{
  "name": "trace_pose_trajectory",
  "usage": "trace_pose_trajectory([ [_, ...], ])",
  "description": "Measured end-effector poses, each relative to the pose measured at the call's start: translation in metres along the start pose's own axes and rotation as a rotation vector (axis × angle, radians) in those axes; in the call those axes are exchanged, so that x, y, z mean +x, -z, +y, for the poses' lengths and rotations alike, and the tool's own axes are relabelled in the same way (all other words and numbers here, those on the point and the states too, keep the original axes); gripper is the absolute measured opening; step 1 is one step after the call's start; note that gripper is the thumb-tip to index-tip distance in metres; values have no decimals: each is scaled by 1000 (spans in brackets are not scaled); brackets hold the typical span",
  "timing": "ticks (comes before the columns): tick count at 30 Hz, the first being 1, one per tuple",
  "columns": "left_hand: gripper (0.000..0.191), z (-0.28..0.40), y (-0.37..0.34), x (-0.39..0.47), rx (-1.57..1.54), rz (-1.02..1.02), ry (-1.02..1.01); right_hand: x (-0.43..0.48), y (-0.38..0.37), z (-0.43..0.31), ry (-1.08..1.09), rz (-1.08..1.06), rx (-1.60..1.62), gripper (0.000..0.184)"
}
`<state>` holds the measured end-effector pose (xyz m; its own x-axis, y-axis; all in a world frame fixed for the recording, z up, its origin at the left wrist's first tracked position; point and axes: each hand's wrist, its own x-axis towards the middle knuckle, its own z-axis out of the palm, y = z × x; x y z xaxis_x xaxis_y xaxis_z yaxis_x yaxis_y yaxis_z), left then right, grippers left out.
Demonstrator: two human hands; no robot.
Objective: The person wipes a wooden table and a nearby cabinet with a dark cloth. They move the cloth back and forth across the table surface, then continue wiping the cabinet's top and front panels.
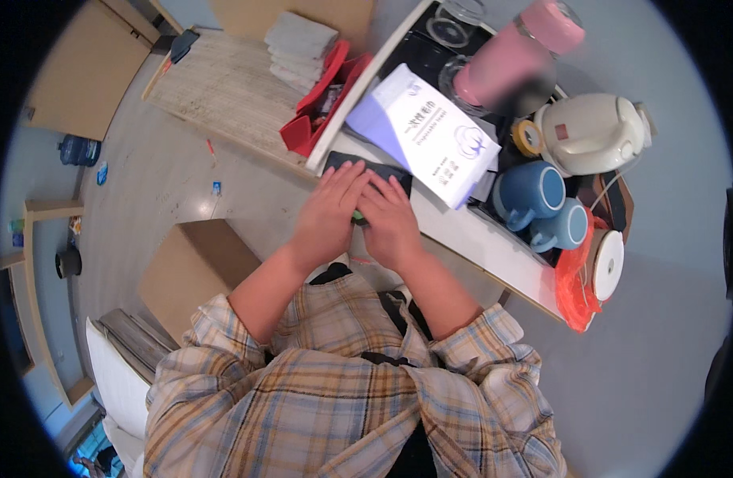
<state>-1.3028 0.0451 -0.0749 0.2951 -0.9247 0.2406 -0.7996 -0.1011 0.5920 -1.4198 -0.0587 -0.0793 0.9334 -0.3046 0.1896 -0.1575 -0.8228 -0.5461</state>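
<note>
A dark, flat item (366, 160), perhaps folded cloth or a pouch, lies at the near edge of the white tabletop (456, 222). My left hand (329, 212) and my right hand (391, 218) rest over it side by side, fingertips meeting. Both thumbs and the undersides of the palms are hidden, so a grip cannot be made out. A small bit of green (358, 216) shows between the hands. Just beyond my right fingers lies a white and purple soft package (429, 134) bearing writing.
Behind the package stand a pink thermos bottle (504, 57), a cream electric kettle (593, 134) and a roll of yellow tape (527, 138). Two blue mugs (529, 190) lie nearby. A red organizer (309, 125) sits at the left. A cardboard box (193, 269) stands on the floor.
</note>
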Motion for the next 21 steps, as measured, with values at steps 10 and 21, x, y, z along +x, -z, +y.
trace_pose_trajectory([
  [10, 57, 101, -90, 11, 57, -140, -280, -131, 61, 46, -220, 45, -111, 57],
  [21, 50, 209, -185, 14, -129, -190, -416, -260, 121, 78, -431, 128, -142, 63],
])
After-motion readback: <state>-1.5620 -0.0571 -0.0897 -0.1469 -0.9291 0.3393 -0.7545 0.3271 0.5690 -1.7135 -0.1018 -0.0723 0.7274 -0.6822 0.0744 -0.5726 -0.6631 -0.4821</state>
